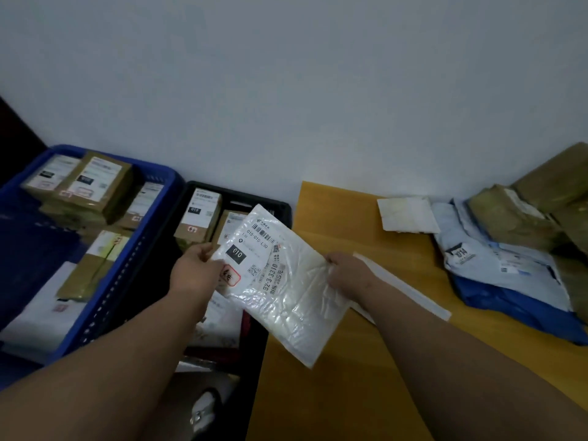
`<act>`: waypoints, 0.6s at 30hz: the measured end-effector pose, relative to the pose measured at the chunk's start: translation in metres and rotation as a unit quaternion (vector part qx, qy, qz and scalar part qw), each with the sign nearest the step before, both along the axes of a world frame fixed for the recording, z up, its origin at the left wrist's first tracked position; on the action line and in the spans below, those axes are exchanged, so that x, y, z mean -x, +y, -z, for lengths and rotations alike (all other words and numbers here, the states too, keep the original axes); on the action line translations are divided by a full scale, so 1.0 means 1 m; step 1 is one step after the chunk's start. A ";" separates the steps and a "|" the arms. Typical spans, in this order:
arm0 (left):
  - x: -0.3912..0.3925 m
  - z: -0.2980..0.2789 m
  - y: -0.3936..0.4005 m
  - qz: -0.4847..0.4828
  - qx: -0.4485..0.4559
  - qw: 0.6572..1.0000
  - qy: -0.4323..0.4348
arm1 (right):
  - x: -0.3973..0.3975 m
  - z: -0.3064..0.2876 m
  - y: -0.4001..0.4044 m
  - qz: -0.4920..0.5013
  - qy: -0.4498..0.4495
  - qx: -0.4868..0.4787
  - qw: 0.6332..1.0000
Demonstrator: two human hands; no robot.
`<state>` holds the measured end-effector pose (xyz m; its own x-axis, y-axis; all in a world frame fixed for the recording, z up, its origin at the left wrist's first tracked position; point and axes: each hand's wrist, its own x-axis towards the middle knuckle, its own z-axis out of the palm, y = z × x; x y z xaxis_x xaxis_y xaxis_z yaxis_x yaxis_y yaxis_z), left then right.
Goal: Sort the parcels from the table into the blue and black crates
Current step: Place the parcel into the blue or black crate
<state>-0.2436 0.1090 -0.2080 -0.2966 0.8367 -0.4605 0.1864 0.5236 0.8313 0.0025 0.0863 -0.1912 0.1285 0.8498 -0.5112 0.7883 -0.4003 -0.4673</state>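
white parcel (286, 291) — left hand (194, 272) | right hand (346, 273) — both gripping

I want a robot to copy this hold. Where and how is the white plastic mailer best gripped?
Pinch the white plastic mailer at its two side edges, coming in from both sides, as the left hand and right hand do here. It is a flat, limp bag, so one pinch would probably let it droop; two opposite edge grips keep it spread and its label facing up.
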 end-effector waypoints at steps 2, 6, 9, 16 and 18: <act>0.028 0.008 0.004 0.045 0.019 0.996 0.072 | 0.025 0.008 0.013 -0.011 -0.020 -0.014 1.000; 0.079 0.026 0.015 0.094 0.030 0.979 0.177 | 0.073 0.024 0.036 0.001 -0.002 -0.038 0.999; 0.113 0.041 0.022 0.102 0.020 0.976 0.190 | 0.109 0.047 0.052 0.025 -0.024 -0.079 0.996; 0.166 0.086 0.036 0.186 0.004 0.953 0.241 | 0.176 0.103 0.076 0.031 -0.028 -0.089 0.995; 0.175 0.104 0.041 0.214 0.025 0.947 0.239 | 0.186 0.123 0.080 0.036 -0.033 -0.075 0.996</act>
